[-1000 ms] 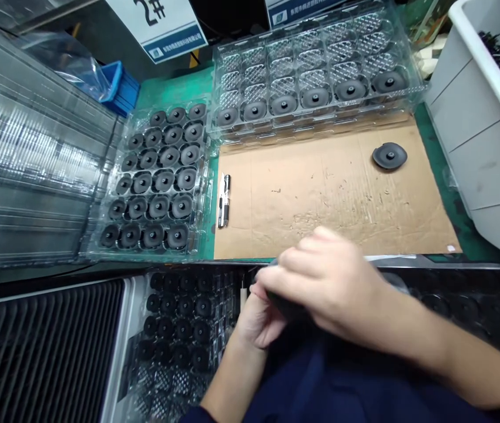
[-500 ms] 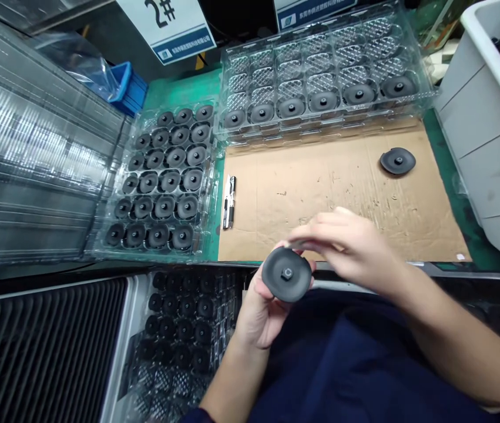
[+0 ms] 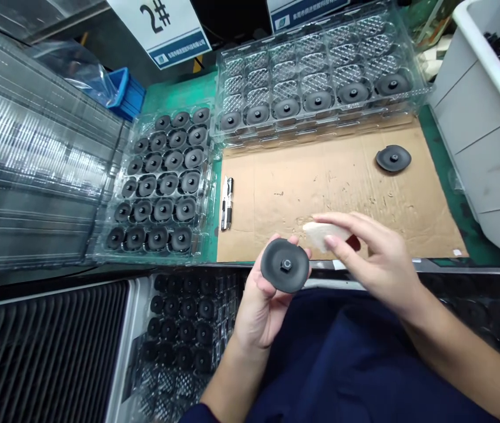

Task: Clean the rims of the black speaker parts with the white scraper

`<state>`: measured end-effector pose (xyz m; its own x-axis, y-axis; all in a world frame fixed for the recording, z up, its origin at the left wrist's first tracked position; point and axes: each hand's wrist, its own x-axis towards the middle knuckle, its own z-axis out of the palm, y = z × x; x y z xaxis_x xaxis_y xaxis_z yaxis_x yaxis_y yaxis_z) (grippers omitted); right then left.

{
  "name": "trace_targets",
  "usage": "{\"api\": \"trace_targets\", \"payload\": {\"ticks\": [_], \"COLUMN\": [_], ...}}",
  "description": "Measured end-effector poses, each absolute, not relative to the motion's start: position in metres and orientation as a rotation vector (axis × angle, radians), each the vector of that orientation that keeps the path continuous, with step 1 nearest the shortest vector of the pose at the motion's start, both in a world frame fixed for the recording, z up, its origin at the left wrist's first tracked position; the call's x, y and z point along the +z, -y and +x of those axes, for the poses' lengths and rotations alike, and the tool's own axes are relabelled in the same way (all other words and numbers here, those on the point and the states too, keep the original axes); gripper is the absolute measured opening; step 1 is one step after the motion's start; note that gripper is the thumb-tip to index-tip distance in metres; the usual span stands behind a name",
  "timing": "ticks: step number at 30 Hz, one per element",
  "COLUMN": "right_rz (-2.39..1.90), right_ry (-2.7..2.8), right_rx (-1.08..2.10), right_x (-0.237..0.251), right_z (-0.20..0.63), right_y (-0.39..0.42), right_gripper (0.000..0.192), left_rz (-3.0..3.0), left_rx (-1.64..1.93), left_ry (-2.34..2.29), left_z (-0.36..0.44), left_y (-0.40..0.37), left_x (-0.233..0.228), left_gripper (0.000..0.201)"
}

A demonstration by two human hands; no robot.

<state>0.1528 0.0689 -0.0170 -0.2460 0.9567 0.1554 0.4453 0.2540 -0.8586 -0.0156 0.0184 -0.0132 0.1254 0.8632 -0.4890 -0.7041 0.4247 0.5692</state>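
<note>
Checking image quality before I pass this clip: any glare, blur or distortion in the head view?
Head view: glare streaks the stacked clear trays at left; bench edges bow, wide-angle style; the black disc in the left hand is sharp; the right hand with its white piece is slightly soft; the lower left is dim.

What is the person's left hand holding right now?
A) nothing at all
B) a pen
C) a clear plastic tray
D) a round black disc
D: the left hand grips a round black disc by its edge, while the right hand pinches a small white piece beside it.
</note>
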Motion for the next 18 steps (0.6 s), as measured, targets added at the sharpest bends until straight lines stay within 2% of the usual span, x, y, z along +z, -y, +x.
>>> {"api": "trace_targets", "payload": {"ticks": [4,6,8,13,16,18], "right_rz": [-0.881,-0.796,-0.783,-0.798,-0.711,-0.828], "right_ry": [1.972,2.042,2.101,2.068,2.117,2.168], "right_rx": [0.799,0.894,0.981,0.692,0.829,0.825], "right_x": [0.021,0.022,0.019,0.014,0.013,0.014], "right_z": [0.126,0.119,0.115,0.117,0.131,0.141], "right_y": [-0.06,-0.057,-0.06,-0.063,-0.054,-0.05], "right_gripper": [0.028,0.024,0.022,0.026,0.024,0.022], "left_rz": [0.271,0.281,0.263,0.256,0.266,0.26], "left_rx": [1.202,1.222,1.227,1.206,1.194,1.184], "left_ry": [-0.972,-0.993,-1.01,-0.987,-0.929,-0.91], "left_z": [-0.014,-0.015,-0.014,-0.009,-0.014,-0.018], "left_y": [-0.016,-0.015,-0.014,-0.015,-0.015,-0.014], "left_x": [-0.013,-0.014,-0.015,-0.01,-0.009,-0.011], "left_gripper": [0.055,0.052,0.053,0.049,0.054,0.058]}}
